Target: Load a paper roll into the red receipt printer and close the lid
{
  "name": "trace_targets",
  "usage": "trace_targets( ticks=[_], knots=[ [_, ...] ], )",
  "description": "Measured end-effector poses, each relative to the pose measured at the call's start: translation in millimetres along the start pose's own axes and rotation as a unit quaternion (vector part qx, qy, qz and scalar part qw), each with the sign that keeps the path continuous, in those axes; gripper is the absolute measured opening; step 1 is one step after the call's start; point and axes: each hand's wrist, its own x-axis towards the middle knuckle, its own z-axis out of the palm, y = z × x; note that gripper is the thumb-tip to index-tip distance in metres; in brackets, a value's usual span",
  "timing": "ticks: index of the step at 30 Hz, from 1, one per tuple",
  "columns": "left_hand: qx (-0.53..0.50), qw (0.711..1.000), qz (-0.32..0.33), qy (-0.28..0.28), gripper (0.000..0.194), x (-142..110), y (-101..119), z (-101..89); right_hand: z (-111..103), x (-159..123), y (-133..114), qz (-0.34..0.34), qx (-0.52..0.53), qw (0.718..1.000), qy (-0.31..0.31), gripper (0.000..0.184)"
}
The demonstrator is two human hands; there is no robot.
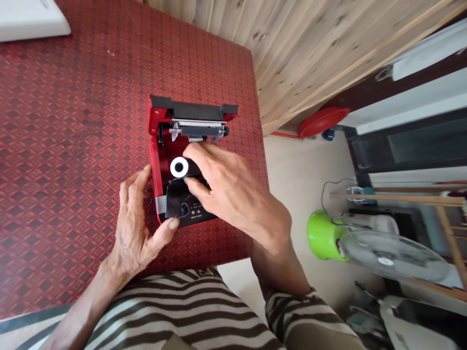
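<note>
In the head view, a light, level pinch and a steady red casing (156,170) should suit this handling, the black sheet (175,197) kept uncreased. The right hand (241,194) grips the white-ended roll (186,167) between thumb and fingers, within the open casing's outline on the table (73,121); the left hand (133,233) spreads around its near-left corner.

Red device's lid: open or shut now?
Open: the lid stands raised at the far side of the red device, its roller exposed, and the interior shows beside the roll in the right hand.
</note>
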Motion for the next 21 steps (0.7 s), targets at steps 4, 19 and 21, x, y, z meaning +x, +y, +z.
trace_targets(
  ticks=[4, 19, 21],
  knots=[
    [0.007, 1.000, -0.009, -0.001, 0.083, -2.7, 0.7, 1.8, -3.2, -4.2, -2.1, 0.004, -0.060, 0.998, 0.022, 0.021],
    [0.078, 0.991, 0.088, 0.058, 0.042, 5.4, 14.8, -6.5, 12.0, 12.8, -14.8, 0.009, -0.133, 0.990, -0.049, 0.020],
    [0.091, 0.991, 0.085, 0.053, 0.038, 9.4, 19.2, -9.5, 14.0, 18.9, -11.6, -0.002, -0.124, 0.991, -0.047, 0.023]
  ],
)
